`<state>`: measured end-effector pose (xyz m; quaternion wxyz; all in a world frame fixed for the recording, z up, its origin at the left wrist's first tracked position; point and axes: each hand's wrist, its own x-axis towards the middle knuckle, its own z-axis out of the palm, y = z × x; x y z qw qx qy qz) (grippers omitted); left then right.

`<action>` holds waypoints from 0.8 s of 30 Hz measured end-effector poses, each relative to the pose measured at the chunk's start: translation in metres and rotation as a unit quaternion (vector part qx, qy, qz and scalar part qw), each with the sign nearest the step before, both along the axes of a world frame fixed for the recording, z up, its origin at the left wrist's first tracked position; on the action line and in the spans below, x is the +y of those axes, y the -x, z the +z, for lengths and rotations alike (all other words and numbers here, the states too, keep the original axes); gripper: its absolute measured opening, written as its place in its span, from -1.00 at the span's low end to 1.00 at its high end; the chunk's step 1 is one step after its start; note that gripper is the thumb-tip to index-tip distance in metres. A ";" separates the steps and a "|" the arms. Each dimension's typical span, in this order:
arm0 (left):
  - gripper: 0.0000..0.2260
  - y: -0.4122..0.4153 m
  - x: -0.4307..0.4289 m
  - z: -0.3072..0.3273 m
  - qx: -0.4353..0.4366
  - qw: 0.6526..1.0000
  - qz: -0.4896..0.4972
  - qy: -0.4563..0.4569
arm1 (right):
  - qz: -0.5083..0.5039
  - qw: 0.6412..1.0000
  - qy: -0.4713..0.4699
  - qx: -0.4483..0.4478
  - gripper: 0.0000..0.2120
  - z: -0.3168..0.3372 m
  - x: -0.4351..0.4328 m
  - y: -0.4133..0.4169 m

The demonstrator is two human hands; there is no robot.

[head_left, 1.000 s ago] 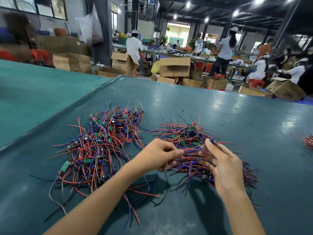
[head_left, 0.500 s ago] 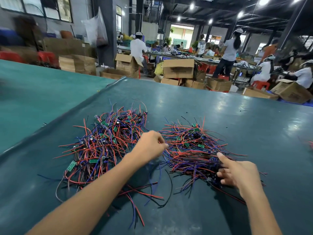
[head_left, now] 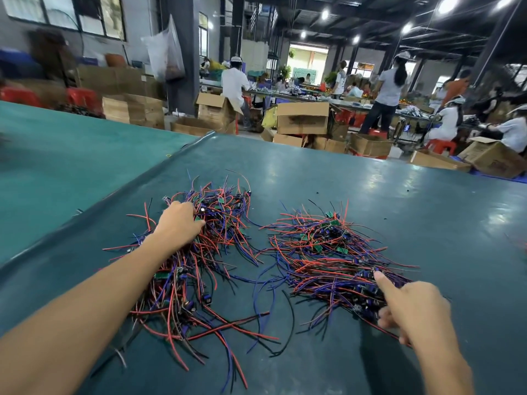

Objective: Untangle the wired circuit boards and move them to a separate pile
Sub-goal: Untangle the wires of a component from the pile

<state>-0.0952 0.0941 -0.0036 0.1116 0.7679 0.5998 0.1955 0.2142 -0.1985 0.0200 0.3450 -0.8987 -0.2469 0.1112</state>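
Dark teal glossy table, surface reflecting overhead lamps. A lighter green table adjoins it on the left, separated by a raised seam. Beyond the far edge, on the floor: closed brown cardboard box stacked on others; open-flapped cardboard carton to its left; large open carton at far right. Red plastic stool near a seated worker. Seated person in white shirt and cap, back to camera. Standing person in pale top and dark trousers at a long cluttered workbench. Clear plastic bag hangs beside the dark pillar. Round ceiling lamps lit.
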 end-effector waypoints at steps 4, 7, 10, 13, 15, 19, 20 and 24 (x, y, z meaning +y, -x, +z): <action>-0.80 -0.012 -0.001 -0.004 0.018 0.999 -0.014 -0.034 | 0.090 0.960 -0.172 -0.201 -0.43 -0.015 0.012 0.072; -0.71 -0.019 -0.003 -0.003 0.052 0.998 0.013 -0.023 | 0.202 0.939 -0.166 -0.224 -0.47 -0.047 0.028 0.113; -0.65 -0.019 -0.004 -0.006 0.056 0.997 0.044 -0.018 | 0.299 0.894 -0.080 -0.325 -0.56 -0.070 0.035 0.126; -0.77 -0.017 -0.003 -0.011 0.043 0.997 0.051 -0.045 | 0.317 0.877 -0.060 -0.355 -0.58 -0.072 0.035 0.125; -0.82 -0.018 -0.004 -0.012 0.038 0.997 0.051 -0.050 | 0.310 0.882 -0.070 -0.349 -0.56 -0.072 0.035 0.123; -0.85 -0.016 -0.004 -0.009 0.057 0.997 0.035 -0.033 | 0.307 0.881 -0.089 -0.348 -0.50 -0.072 0.033 0.121; -0.81 -0.016 -0.004 -0.008 0.070 0.997 0.025 -0.028 | 0.307 0.883 -0.089 -0.345 -0.49 -0.072 0.033 0.122; -0.56 -0.021 -0.001 -0.003 0.137 0.990 0.001 -0.020 | 0.321 0.880 -0.095 -0.337 -0.48 -0.074 0.033 0.121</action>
